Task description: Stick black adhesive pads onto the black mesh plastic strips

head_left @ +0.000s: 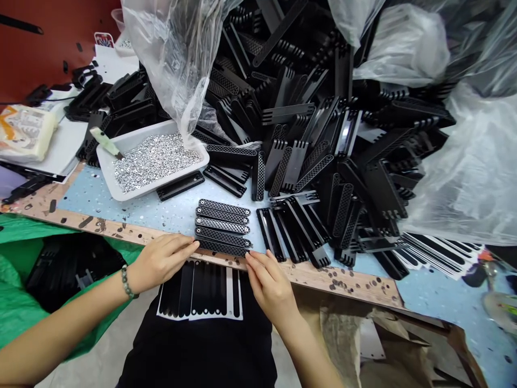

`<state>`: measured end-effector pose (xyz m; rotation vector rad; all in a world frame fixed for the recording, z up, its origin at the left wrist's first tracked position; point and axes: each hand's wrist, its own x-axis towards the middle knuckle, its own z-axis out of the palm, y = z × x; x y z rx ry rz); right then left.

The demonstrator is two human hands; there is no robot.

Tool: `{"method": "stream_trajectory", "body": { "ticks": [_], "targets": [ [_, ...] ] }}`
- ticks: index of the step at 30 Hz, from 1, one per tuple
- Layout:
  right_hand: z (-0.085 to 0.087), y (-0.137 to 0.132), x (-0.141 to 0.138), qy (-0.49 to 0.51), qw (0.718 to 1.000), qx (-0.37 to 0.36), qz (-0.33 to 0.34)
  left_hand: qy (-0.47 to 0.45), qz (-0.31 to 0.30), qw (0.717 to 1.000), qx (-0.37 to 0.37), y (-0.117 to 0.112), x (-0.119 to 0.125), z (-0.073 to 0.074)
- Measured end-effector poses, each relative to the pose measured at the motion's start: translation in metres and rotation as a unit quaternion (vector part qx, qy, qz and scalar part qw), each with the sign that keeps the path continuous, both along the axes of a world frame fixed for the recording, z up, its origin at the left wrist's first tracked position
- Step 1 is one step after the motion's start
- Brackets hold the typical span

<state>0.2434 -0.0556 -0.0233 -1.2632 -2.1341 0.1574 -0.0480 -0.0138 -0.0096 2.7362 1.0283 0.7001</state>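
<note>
A neat row of several black mesh-faced plastic strips [223, 226] lies at the near edge of the light blue table [121, 207]. My left hand [159, 261] rests with fingers stretched out, its tips touching the left end of the nearest strip. My right hand [269, 285] lies flat too, fingertips at the strip's right end. Neither hand grips anything. Just below the table edge, on my lap, sits a white sheet of black adhesive strips [200, 291].
A huge heap of black plastic parts [323, 108] spills from clear plastic bags [177, 59] across the back and right. A white tray of small silver pieces [153, 159] stands at left. A green bag [24, 258] with more black parts hangs lower left; a cardboard box [404, 345] sits lower right.
</note>
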Motion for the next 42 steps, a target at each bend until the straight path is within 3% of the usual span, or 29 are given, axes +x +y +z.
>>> {"method": "stream_trajectory", "body": {
  "ticks": [4,8,13,23,28,31,33,34,38,40,42],
  "targets": [
    [-0.002,0.001,-0.004,-0.001,1.000,-0.003,-0.023,-0.010,0.008,0.999,-0.048,-0.003,0.001,0.003],
    [-0.006,0.005,-0.008,-0.001,0.999,-0.012,-0.045,0.024,-0.001,1.000,-0.010,-0.006,0.000,0.004],
    [-0.009,0.015,-0.014,0.007,0.998,-0.005,-0.061,0.039,0.039,0.998,-0.010,-0.005,0.005,0.005],
    [-0.021,0.023,-0.016,0.015,0.997,0.039,-0.062,-0.039,0.082,0.995,0.029,0.006,0.019,-0.026],
    [-0.017,0.009,-0.010,0.049,0.993,0.059,-0.094,-0.051,0.102,0.992,0.061,-0.005,0.028,-0.012],
    [-0.025,-0.029,-0.002,0.093,0.992,-0.009,-0.089,-0.051,-0.029,0.998,-0.036,-0.034,0.042,-0.012],
    [-0.038,-0.059,0.000,0.085,0.984,-0.110,-0.110,0.006,-0.090,0.985,-0.145,-0.053,0.056,-0.024],
    [-0.046,-0.072,0.000,0.078,0.978,-0.148,-0.124,0.035,-0.079,0.979,-0.183,-0.059,0.064,-0.034],
    [-0.072,-0.102,-0.007,0.070,0.958,-0.217,-0.175,0.078,0.063,0.952,-0.288,-0.064,0.092,-0.073],
    [-0.077,-0.108,-0.012,0.084,0.951,-0.233,-0.183,0.076,0.083,0.934,-0.338,-0.059,0.098,-0.080],
    [-0.076,-0.110,-0.016,0.113,0.949,-0.242,-0.167,0.070,0.073,0.926,-0.364,-0.053,0.098,-0.075]
  ]
}}
